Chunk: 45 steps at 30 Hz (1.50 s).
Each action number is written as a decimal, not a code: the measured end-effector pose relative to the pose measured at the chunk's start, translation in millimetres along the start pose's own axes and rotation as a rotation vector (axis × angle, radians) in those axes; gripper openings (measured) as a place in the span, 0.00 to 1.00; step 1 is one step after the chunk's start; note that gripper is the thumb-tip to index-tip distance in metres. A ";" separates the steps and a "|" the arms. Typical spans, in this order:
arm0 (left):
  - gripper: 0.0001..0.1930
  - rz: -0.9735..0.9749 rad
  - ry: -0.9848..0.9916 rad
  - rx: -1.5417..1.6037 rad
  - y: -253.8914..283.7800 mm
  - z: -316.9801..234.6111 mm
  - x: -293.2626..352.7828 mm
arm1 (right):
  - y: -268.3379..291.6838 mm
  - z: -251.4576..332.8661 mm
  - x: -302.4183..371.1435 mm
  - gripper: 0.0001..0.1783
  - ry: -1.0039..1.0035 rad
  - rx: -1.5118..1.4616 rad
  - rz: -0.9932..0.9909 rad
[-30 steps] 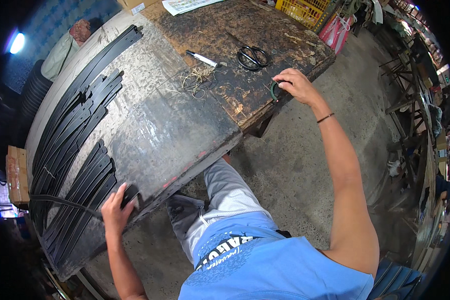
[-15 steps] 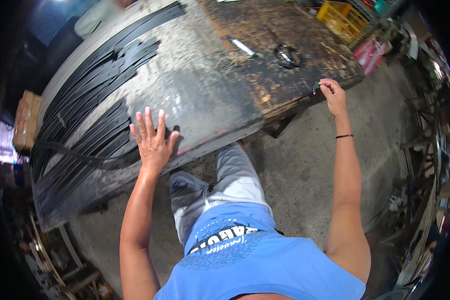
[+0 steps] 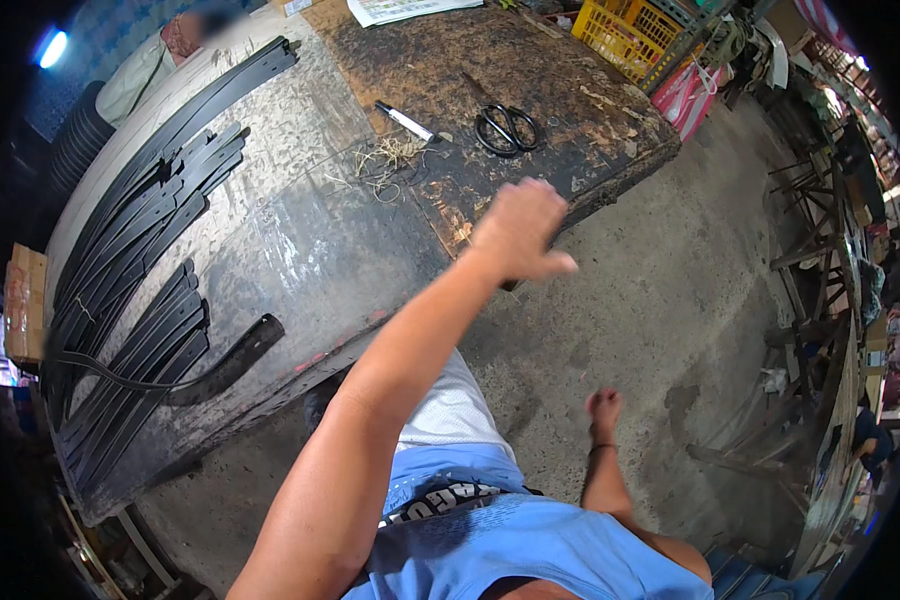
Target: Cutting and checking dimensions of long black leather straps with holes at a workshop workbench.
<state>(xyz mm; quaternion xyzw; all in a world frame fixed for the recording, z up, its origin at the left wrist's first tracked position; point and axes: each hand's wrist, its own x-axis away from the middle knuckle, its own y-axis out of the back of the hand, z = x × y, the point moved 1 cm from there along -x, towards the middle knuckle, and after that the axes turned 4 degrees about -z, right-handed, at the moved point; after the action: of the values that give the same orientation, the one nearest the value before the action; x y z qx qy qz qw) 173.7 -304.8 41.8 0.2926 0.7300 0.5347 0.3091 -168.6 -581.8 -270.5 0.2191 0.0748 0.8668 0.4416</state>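
My left hand reaches across to the right, over the worktable's near right edge. Its thumb stands apart from the other fingers, which are somewhat blurred, and nothing shows in it. Down by my right side, above the floor, hangs my right hand; its fingers are too small and blurred to read. Black-handled scissors lie on the tabletop just beyond my left hand. A white marker pen with a dark end rests left of them, beside a tangle of straw-coloured string.
Long curved black strips lie in bundles on the table's left. One loose strip bends toward the near edge. Papers lie at the far edge. A yellow crate and a pink-and-white bag stand beyond the right corner.
My left hand has left the tabletop and swung right. My right hand, which was pinching a small dark piece near the table's right corner, has dropped to my side. The view has shifted.
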 end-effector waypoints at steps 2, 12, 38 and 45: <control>0.41 0.369 -0.156 0.379 -21.5 -43.2 13.5 | 7.9 -58.6 22.5 0.02 -0.236 0.020 0.113; 0.34 -0.075 -0.020 -0.002 -6.5 -18.6 66.7 | 6.0 -40.8 23.1 0.07 0.026 0.035 0.266; 0.15 -0.901 0.563 -0.343 55.7 73.1 367.1 | -23.5 53.1 57.6 0.10 -0.064 0.561 0.324; 0.05 -0.632 0.605 -0.131 35.5 98.4 374.5 | 8.9 60.9 33.7 0.13 0.014 0.206 0.091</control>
<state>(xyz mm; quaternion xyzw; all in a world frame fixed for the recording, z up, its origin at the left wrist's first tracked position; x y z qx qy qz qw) 13.6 47.2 0.9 -0.1349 0.8059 0.5205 0.2477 -165.3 -564.1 -202.7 0.2607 0.1567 0.8751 0.3765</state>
